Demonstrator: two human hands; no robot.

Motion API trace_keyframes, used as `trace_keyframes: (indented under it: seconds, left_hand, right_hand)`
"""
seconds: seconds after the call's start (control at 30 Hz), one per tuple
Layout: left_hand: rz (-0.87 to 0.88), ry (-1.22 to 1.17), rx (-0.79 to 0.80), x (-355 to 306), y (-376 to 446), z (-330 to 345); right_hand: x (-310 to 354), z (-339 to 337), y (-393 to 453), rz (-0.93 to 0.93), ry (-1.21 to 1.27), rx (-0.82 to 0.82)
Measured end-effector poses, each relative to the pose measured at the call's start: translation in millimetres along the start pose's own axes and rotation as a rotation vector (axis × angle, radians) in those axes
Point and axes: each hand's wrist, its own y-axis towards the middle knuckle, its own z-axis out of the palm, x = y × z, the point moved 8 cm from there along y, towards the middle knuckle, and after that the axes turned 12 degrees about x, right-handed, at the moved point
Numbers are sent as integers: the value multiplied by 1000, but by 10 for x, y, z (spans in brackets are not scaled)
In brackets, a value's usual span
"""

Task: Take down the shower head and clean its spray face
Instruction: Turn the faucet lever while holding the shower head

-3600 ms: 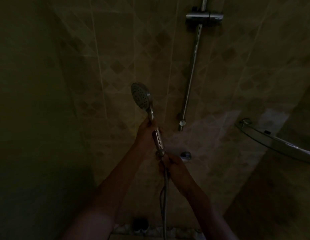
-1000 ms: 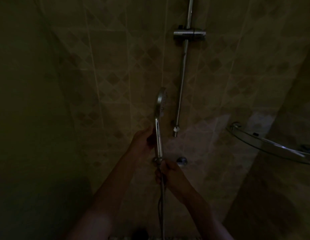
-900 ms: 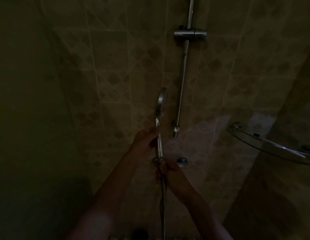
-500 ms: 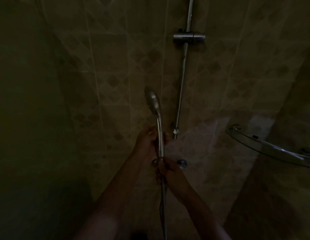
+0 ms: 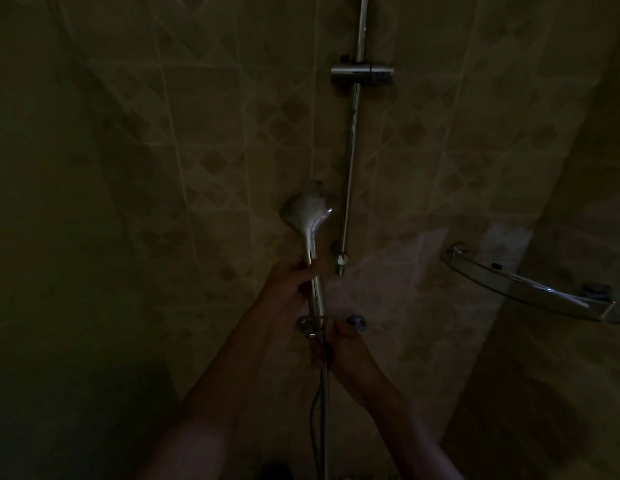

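Note:
The chrome shower head [image 5: 306, 211] is off its holder and stands upright in front of the tiled wall. Its smooth back faces me and the spray face is turned away, out of sight. My left hand [image 5: 289, 284] is wrapped around the upper part of the handle. My right hand [image 5: 336, 348] grips the bottom of the handle where the hose [image 5: 324, 410] joins, and the hose hangs straight down from there.
A vertical chrome rail [image 5: 351, 161] with a sliding holder [image 5: 362, 73] is on the wall just right of the shower head. A glass corner shelf [image 5: 530, 292] juts out at the right. A small chrome wall fitting [image 5: 357, 320] sits behind my right hand. The room is very dim.
The shower head has been twisted about its handle between my hands: first face to the left, then edge-on, now with its back toward me. Both hands kept their grip.

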Motion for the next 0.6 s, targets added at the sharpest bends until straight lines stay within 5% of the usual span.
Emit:
trace_keyframes:
  seconds: [0.33, 0.6]
  left_hand:
    - [-42, -241, 92, 52, 5, 196]
    - [-83, 21, 30, 5, 57, 164]
  right_hand:
    - [-13, -91, 46, -39, 56, 54]
    - [121, -117, 29, -68, 3, 19]
